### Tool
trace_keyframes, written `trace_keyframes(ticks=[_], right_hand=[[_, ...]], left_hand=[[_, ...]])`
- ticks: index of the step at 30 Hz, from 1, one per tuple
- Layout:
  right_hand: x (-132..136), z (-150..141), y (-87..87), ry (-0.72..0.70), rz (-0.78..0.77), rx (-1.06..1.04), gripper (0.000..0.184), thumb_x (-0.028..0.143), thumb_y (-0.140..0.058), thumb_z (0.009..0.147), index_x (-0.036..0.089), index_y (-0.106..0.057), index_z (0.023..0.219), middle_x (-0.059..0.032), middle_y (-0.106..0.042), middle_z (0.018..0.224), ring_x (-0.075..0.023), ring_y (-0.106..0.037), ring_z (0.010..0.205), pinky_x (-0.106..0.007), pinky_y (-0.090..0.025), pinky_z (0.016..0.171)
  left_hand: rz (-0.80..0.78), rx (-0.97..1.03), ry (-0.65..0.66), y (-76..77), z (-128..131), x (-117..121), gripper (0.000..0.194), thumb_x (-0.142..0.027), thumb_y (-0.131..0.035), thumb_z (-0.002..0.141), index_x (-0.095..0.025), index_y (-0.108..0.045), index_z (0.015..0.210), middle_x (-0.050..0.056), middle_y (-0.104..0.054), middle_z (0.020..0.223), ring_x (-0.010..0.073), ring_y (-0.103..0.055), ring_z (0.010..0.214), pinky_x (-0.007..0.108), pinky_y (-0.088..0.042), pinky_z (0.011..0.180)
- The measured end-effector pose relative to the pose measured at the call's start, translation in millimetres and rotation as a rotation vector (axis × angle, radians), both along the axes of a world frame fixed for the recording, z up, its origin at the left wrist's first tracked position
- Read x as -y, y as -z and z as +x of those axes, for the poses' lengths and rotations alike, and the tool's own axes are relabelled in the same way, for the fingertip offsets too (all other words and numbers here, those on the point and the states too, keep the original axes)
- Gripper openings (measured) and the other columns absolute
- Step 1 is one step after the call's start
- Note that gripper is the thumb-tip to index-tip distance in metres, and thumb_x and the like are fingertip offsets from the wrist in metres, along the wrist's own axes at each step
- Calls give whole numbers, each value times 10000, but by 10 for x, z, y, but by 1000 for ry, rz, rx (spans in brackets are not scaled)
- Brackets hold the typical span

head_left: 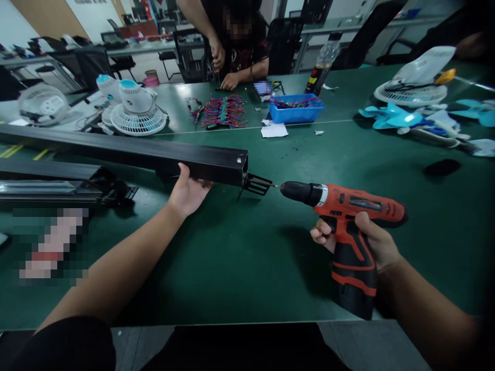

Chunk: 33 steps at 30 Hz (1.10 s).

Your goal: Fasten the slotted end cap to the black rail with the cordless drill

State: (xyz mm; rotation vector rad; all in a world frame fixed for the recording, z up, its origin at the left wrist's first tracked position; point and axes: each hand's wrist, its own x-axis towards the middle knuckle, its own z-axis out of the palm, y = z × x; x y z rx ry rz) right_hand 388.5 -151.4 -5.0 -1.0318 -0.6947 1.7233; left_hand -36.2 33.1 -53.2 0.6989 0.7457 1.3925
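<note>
My right hand (371, 237) grips a red and black cordless drill (358, 203) by its handle, with the chuck facing left. The drill's thin bit is level with a slotted black bracket (258, 184) at the end of a long black square tube (193, 161). Whether the bit touches the bracket cannot be made out. My left hand (189, 191) is wrapped under the tube near that end, thumb up on its near side. Left of this hand, a second black profile (50, 170) and a shiny metal bar (38, 188) lie on the table.
Across the green table (240, 257), a person (240, 51) works with a small tool. Bundled wired parts (224, 111), a blue bin (296, 113) and a bottle (323, 64) stand at the back. White fans (139, 113) sit back left; turquoise fan blades (390, 116) lie right.
</note>
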Motion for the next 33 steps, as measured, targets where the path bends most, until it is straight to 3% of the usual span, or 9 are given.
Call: trace_keyframes(ticks=[4, 6, 10, 14, 21, 28, 33], right_hand=[[-8, 94, 14, -23, -42, -1, 616, 696, -1203, 769, 248, -973, 1124, -54, -841, 844, -203, -749, 664, -264, -706, 549], [-33, 139, 38, 39, -59, -33, 570, 642, -1163, 838, 252, -963, 1202, -53, -861, 864, -176, -683, 604, -241, -645, 472], [-131, 202, 106, 227, -53, -118, 571, 515, -1145, 857, 263, -911, 1312, -95, -955, 1144, -171, -783, 706, -241, -758, 630], [-204, 236, 135, 292, -61, -153, 453, 409, -1069, 916, 265, -867, 1295, -70, -920, 1113, -198, -846, 782, -256, -792, 693], [-218, 346, 98, 365, -118, -205, 348, 278, -992, 936, 285, -838, 1248, -20, -794, 915, -192, -733, 653, -285, -774, 622], [-297, 631, 23, 492, -145, -160, 371, 162, -918, 895, 290, -834, 1233, -72, -865, 1059, -172, -740, 638, -253, -752, 604], [-328, 790, -105, 567, -249, -57, 249, 227, -799, 985, 293, -833, 1223, -165, -914, 1217, -221, -808, 655, -333, -781, 564]], left_hand=[[7, 39, 69, 28, -59, -14, 755, -1014, -718, 1117, -335, -892, 1397, 76, -935, 1229, 315, -883, 1248, 451, -714, 1068], [9, 48, 102, 46, -90, -27, 731, -999, -746, 1111, -347, -889, 1408, 69, -933, 1233, 315, -883, 1258, 454, -712, 1079], [23, 57, 122, 62, -108, -42, 714, -967, -794, 1104, -345, -871, 1447, 87, -932, 1285, 352, -879, 1326, 484, -701, 1109], [12, 76, 117, 37, -60, -32, 670, -918, -824, 1117, -326, -863, 1429, 102, -932, 1266, 352, -879, 1246, 487, -701, 1071], [23, 4, 41, -3, 46, -6, 654, -923, -827, 1111, -307, -865, 1328, 84, -906, 1194, 327, -838, 1182, 479, -651, 1077], [30, 22, 72, 5, 48, -6, 619, -894, -825, 1132, -311, -873, 1335, 74, -906, 1202, 313, -824, 1184, 460, -633, 1087], [0, 25, 42, 8, 75, -6, 613, -891, -833, 1129, -300, -874, 1290, 78, -908, 1205, 309, -821, 1168, 460, -622, 1081]])
